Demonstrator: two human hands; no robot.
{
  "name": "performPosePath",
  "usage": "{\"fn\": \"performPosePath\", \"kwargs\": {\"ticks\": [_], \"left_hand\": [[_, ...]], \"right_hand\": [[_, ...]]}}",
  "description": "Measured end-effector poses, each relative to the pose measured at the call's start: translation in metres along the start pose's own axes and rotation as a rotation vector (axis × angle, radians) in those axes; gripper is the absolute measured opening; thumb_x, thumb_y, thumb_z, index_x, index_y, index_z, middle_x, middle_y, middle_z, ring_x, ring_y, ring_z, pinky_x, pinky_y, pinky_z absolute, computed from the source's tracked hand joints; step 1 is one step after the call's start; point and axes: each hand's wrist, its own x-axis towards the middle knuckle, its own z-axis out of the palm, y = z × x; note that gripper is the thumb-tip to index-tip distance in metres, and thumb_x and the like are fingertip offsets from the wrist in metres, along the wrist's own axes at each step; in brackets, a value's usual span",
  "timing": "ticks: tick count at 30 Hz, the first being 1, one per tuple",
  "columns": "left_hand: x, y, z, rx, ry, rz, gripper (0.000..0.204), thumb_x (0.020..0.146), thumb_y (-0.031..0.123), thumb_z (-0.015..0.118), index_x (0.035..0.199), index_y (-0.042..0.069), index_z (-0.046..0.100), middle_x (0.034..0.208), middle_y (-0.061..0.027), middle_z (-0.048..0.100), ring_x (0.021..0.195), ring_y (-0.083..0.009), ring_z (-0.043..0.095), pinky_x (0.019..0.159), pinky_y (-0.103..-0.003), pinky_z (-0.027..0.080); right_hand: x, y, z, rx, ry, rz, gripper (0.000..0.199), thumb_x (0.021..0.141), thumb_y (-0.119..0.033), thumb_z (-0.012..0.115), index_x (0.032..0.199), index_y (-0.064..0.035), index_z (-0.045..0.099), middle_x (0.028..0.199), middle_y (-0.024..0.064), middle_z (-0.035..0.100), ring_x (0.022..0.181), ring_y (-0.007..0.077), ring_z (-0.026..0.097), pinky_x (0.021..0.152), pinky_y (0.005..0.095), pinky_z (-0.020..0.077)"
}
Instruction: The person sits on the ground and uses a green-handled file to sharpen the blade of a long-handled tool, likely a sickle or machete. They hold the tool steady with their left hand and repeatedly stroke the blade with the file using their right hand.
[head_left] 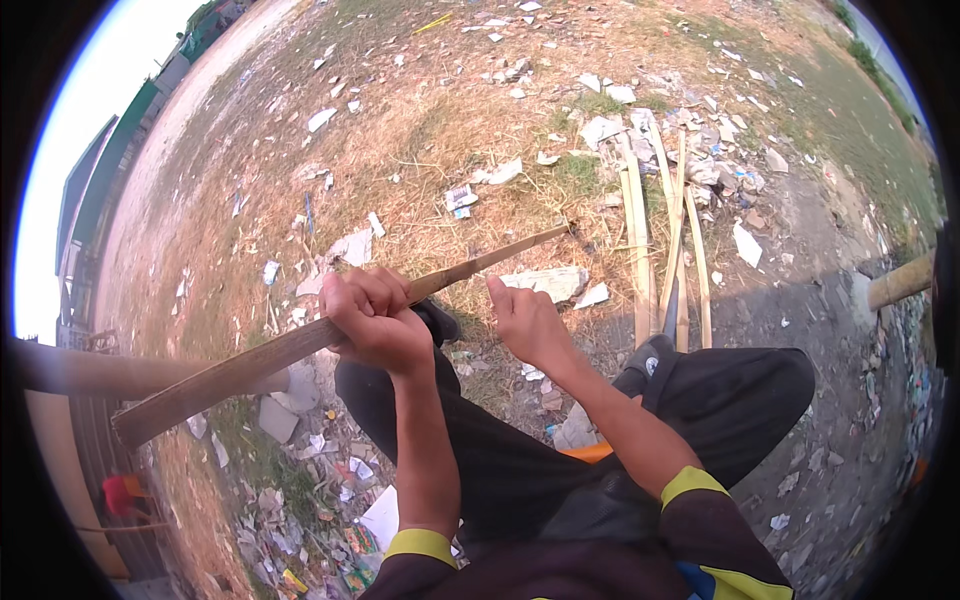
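I see a brown strip [250,366] in the left hand's grip [375,315], pale-tan strips [639,250] rightward, black trousers [520,452] below.

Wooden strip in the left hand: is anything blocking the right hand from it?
Nothing visible stands between the right hand and the wooden strip; the left hand grips the strip farther to the left.

1 slat [240,372] in the left hand [378,322] lies left of the strips [676,222], which rest on the ground [430,130] ahead of the right shoe [648,360].
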Motion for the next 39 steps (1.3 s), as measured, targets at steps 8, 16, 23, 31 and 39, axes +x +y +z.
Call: {"fn": "performPosePath", "kwargs": {"ticks": [8,16,23,31,39], "left_hand": [[0.0,0.002,-0.017,0.011,-0.256,-0.081,0.043,0.096,0.023,0.038,0.059,0.014,0.019,0.048,0.0024,0.018,0.04,-0.009,0.014,0.041,-0.029,0.021],[-0.003,0.005,-0.013,-0.013,-0.299,-0.084,0.042,0.095,0.02,0.038,0.058,0.014,0.02,0.047,0.002,0.018,0.039,-0.0091,0.014,0.041,-0.029,0.021],[0.009,0.0,-0.017,-0.003,-0.257,-0.056,0.041,0.095,0.019,0.037,0.058,0.014,0.02,0.047,0.0022,0.018,0.039,-0.0091,0.014,0.04,-0.029,0.02],[0.014,-0.003,-0.02,-0.001,-0.201,-0.062,0.041,0.094,0.017,0.039,0.058,0.014,0.02,0.048,0.0026,0.017,0.04,-0.0088,0.012,0.04,-0.029,0.02],[0.002,0.002,-0.015,-0.036,-0.327,-0.074,0.04,0.094,0.016,0.038,0.057,0.014,0.022,0.047,0.0015,0.019,0.039,-0.0092,0.014,0.04,-0.029,0.022]], "right_hand": [[-0.013,0.0,0.002,-0.027,0.08,-0.093,0.06,0.099,-0.039,0.033,0.065,0.0064,0.055,0.064,0.0302,0.055,0.067,0.0475,0.056,0.066,0.0529,0.0415],[-0.015,-0.004,-0.002,0.01,0.101,-0.093,0.061,0.099,-0.039,0.034,0.064,0.0075,0.055,0.061,0.0292,0.054,0.064,0.0461,0.056,0.063,0.0515,0.0425],[-0.013,-0.003,0.006,-0.035,0.084,-0.069,0.058,0.098,-0.041,0.034,0.073,0.002,0.063,0.069,0.0292,0.06,0.073,0.0477,0.059,0.067,0.0523,0.0473],[0.001,0.005,0.005,-0.224,0.097,-0.088,0.053,0.099,-0.036,0.034,0.071,0.0002,0.061,0.069,0.0279,0.059,0.069,0.0477,0.057,0.067,0.0538,0.0454],[0.012,0.059,-0.013,-0.363,0.086,0.152,0.067,0.099,-0.042,0.027,0.069,0.0049,0.064,0.074,0.0292,0.062,0.073,0.0472,0.06,0.071,0.0513,0.0484]]}}
